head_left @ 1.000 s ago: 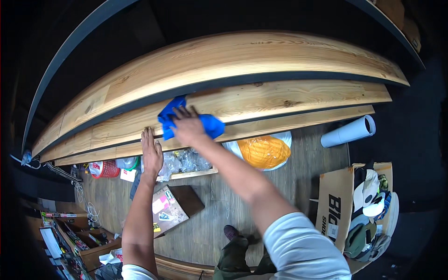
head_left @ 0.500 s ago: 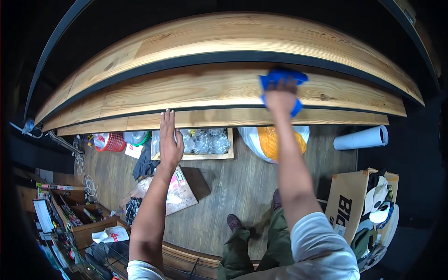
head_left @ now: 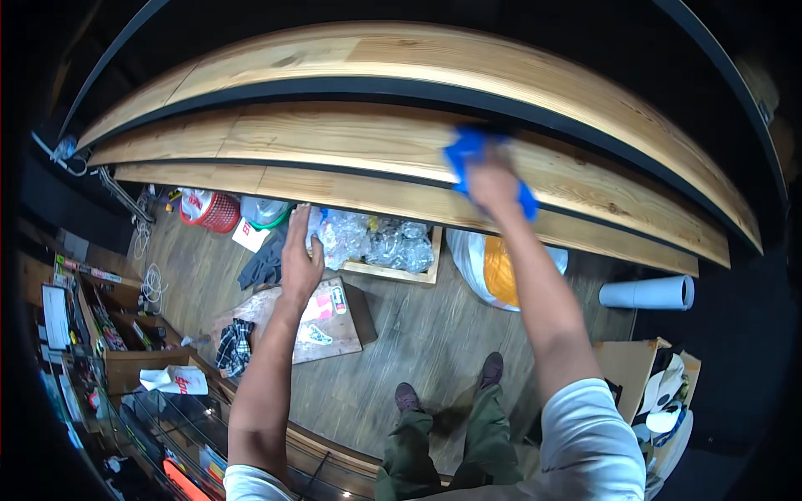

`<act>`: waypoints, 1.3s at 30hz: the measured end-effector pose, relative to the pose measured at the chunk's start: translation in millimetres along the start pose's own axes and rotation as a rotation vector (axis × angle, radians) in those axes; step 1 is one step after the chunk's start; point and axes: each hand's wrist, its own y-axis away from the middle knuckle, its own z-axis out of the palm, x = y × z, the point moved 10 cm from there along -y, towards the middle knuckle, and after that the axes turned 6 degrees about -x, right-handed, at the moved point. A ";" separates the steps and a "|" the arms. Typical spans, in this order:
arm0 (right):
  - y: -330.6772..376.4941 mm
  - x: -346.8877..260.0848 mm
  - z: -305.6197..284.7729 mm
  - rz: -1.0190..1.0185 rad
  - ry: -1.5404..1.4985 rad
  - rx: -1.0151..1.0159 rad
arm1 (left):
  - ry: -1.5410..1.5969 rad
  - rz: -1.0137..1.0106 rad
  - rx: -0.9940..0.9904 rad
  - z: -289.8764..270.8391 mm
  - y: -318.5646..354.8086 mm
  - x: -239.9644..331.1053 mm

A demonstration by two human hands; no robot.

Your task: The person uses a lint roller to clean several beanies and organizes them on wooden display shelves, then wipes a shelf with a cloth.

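Three long wooden shelves with dark front edges span the view. My right hand (head_left: 494,182), blurred by motion, presses a blue cloth (head_left: 464,152) onto the middle shelf (head_left: 334,135). The cloth bunches under the fingers and hangs past that shelf's front edge. To the left, my left hand (head_left: 302,260) has its fingers stretched out and holds nothing. Its fingertips are at the front edge of the lowest shelf (head_left: 351,190); whether they touch it I cannot tell. The top shelf (head_left: 434,58) lies beyond both hands.
Below the shelves are a wooden crate (head_left: 436,255) of clear plastic bundles, a white-and-orange bag (head_left: 499,271) and a red basket (head_left: 219,214). A stained board (head_left: 338,338) lies nearer. At right are a pale roll (head_left: 643,293) and a cardboard box (head_left: 625,371) with caps.
The cloth and my right hand have slid left along the middle shelf. My left fingertips sit slightly lower against the lowest shelf. The whole view has tilted, its right side dropping.
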 end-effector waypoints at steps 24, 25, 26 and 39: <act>163.9 -309.0 228.1 -0.430 -0.870 -0.410 | 1.793 -0.832 -0.117 39.4 134.5 -100.8; 183.7 -298.2 244.2 -0.440 -0.841 -0.242 | 1.812 -0.888 0.021 57.6 144.0 -135.3; 211.6 -302.4 247.5 -0.392 -0.850 -0.283 | 1.682 -0.917 0.029 55.9 168.0 -160.7; 277.5 -98.6 192.0 0.160 -0.698 -0.396 | 0.009 -0.761 -0.092 73.0 278.7 -332.1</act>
